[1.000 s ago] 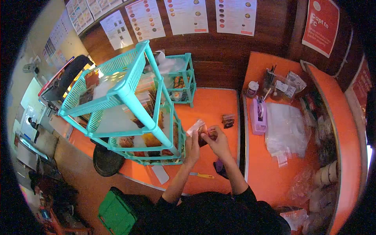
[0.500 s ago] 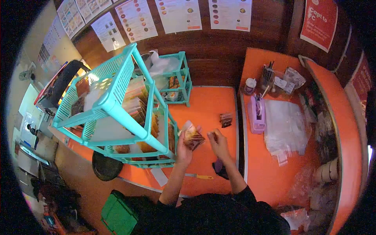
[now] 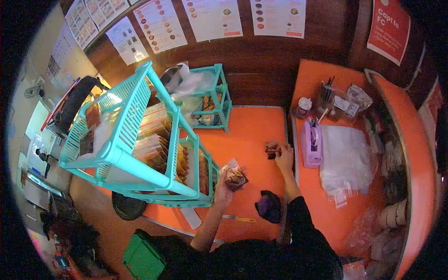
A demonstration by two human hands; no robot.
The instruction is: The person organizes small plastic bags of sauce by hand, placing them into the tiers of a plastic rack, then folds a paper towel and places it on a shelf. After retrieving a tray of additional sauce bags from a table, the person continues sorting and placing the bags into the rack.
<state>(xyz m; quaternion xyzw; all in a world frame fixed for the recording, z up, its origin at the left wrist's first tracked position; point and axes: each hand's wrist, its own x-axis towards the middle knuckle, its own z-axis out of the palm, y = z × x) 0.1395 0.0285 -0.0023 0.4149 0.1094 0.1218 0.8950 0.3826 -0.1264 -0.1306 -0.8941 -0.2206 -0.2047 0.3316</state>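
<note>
A tiered turquoise rack (image 3: 140, 172) stands beside the left hand (image 3: 224, 190), a purple tape dispenser (image 3: 311, 144) across the orange counter (image 3: 247, 128). The left hand grips a clear packet (image 3: 234, 175); the right hand (image 3: 283, 156), arm extended, touches a small dark packet (image 3: 271, 150) with its fingers, palm down.

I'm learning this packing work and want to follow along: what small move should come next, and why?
Probably pinch the small dark packet on the counter with the right hand: its fingertips are right at the packet's edge, while the left hand holds a clear bag away from it.
</note>
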